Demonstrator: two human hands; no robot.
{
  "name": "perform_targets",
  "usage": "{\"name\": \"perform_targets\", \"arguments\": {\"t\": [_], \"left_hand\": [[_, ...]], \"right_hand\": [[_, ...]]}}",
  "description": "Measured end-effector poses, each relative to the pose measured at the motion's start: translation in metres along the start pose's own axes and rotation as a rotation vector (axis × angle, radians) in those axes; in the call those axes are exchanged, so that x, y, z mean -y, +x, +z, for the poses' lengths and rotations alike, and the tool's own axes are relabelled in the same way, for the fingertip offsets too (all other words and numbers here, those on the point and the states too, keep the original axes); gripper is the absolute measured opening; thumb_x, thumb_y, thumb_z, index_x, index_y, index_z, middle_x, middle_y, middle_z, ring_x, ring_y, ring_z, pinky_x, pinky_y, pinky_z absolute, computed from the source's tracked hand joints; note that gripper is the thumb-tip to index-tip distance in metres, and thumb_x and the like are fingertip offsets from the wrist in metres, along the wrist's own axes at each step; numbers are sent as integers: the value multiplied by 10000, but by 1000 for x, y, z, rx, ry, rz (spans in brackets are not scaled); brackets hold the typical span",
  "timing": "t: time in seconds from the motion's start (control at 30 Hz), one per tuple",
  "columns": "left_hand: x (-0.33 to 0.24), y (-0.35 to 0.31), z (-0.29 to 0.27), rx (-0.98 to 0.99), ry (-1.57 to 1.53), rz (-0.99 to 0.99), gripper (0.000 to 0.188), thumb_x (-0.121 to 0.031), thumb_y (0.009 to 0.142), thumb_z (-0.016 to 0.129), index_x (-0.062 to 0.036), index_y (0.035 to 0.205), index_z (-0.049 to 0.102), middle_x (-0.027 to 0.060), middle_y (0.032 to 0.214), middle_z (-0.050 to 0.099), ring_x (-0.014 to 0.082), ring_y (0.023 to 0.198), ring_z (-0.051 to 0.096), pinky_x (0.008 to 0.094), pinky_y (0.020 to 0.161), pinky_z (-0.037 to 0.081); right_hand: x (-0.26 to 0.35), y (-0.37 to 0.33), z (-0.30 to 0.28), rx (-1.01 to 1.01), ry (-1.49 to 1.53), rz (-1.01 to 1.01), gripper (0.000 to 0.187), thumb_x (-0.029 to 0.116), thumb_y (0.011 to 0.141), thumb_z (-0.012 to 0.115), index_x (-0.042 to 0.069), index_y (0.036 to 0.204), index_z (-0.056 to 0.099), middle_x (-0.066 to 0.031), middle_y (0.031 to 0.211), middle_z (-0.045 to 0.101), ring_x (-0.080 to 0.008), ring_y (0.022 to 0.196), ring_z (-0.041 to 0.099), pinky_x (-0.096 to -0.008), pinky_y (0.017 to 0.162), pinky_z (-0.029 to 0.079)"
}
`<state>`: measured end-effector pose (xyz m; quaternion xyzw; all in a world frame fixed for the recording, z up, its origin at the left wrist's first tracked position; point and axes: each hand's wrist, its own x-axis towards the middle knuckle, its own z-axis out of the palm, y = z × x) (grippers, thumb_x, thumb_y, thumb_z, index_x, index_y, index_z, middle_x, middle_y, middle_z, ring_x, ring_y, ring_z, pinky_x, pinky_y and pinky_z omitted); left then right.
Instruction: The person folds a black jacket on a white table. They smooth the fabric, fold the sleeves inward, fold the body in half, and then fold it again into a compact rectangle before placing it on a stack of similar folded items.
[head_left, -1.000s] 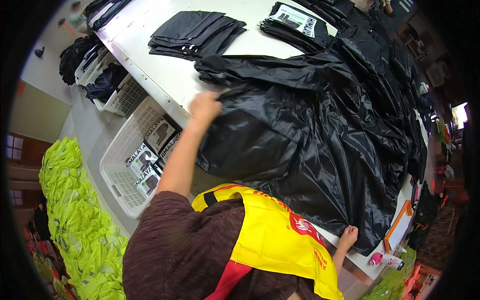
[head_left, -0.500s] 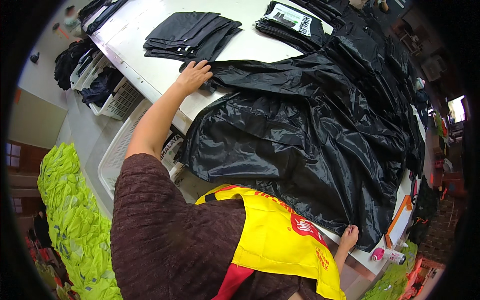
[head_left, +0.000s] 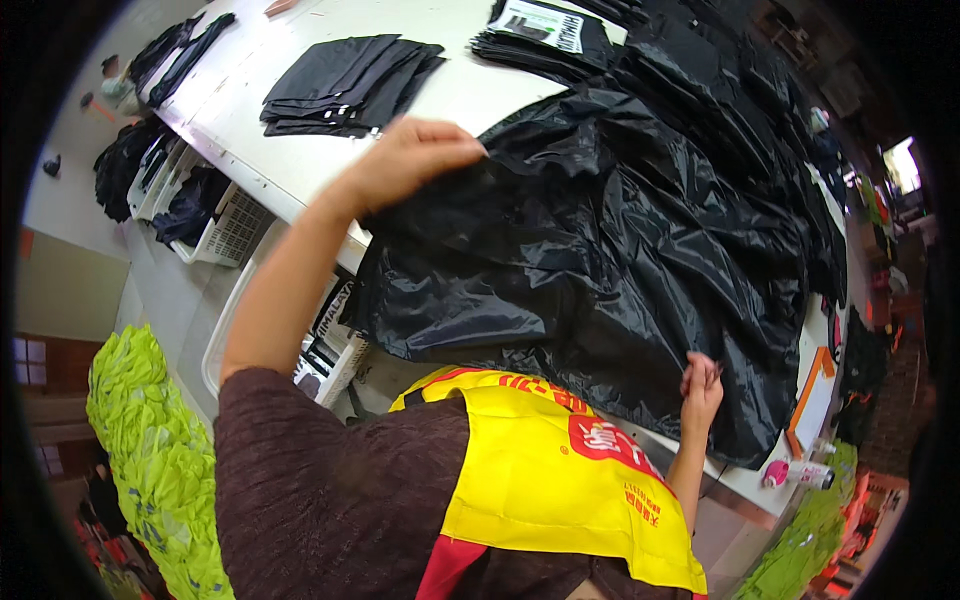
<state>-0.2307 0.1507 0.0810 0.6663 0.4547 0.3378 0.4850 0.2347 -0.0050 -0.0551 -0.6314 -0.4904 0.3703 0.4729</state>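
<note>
A large shiny black garment point(head_left: 640, 270) lies spread and wrinkled over the white table, its near edge hanging toward my apron. My left hand point(head_left: 420, 158) is raised over its far left corner, with thumb and fingers pinched together on the black cloth. At the right, my right hand point(head_left: 702, 392) hovers over or rests on the near part of the garment, fingers curled. Something small and dark shows at those fingertips, too small to name. Beyond my left hand lies a fanned stack of folded black pieces point(head_left: 350, 85).
The white table point(head_left: 235, 110) carries more folded black garments point(head_left: 550, 50) with a printed label at the back. White plastic baskets point(head_left: 232, 225) stand beside its left edge. A lime-green heap point(head_left: 150, 450) lies at the left. An orange-edged board point(head_left: 812, 400) and a pink-capped bottle point(head_left: 798, 474) sit at the right.
My left hand has lifted and come right and nearer, drawing the garment's far left edge over. My right hand has moved from the near edge farther up over the cloth.
</note>
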Motion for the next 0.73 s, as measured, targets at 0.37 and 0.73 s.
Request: {"name": "perform_targets", "arguments": {"t": [0.37, 0.73], "left_hand": [[35, -46, 180, 73, -1012, -206, 144, -148, 933, 536, -22, 948, 603, -5, 867, 634, 56, 757, 590, 201, 701, 479], [26, -57, 200, -75, -910, -255, 211, -200, 934, 536, -10, 926, 628, 7, 848, 652, 50, 744, 584, 196, 703, 463]], "right_hand": [[85, 35, 119, 541, 83, -359, 290, 142, 925, 499, 14, 1184, 527, -119, 1233, 453, -205, 1174, 438, -297, 978, 342], [53, 31, 105, 582, 490, 31, 157, 192, 933, 548, 39, 923, 580, 57, 821, 532, -33, 771, 454, -182, 734, 367]]}}
